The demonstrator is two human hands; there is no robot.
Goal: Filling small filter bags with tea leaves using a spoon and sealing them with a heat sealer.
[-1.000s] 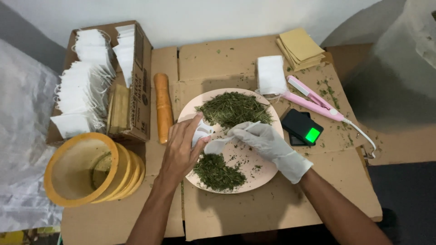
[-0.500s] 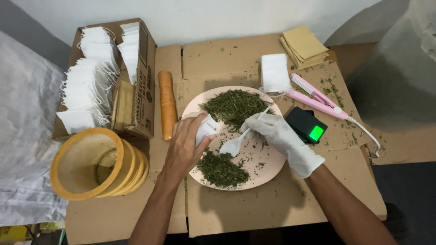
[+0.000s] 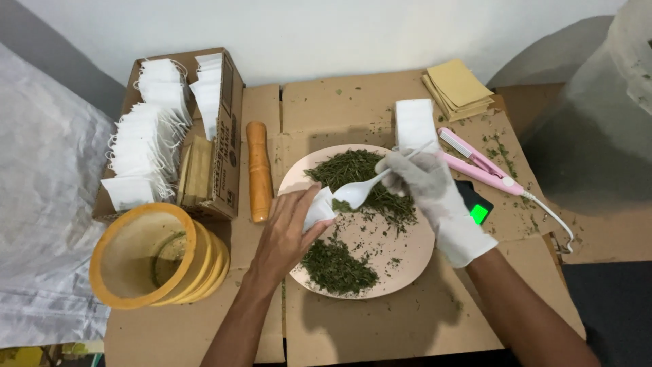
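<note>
Spoon point(image 3: 358, 192) raised off plate point(image 3: 414, 255), bowl now carried to white bag point(image 3: 318, 208) mouth; right hand point(image 3: 426, 182) grip closed on spoon, left hand point(image 3: 291, 231) grip pinched on bag.

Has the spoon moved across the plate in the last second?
Yes. The spoon went from near the lower herb pile up the plate towards the larger pile.

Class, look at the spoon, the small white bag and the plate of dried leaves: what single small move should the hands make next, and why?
Probably tip the white plastic spoon into the small white bag. The gloved right hand holds the spoon's bowl right at the bag, which the bare left hand holds over the pink plate. Any dried leaves that spill would likely land back on the plate.
</note>
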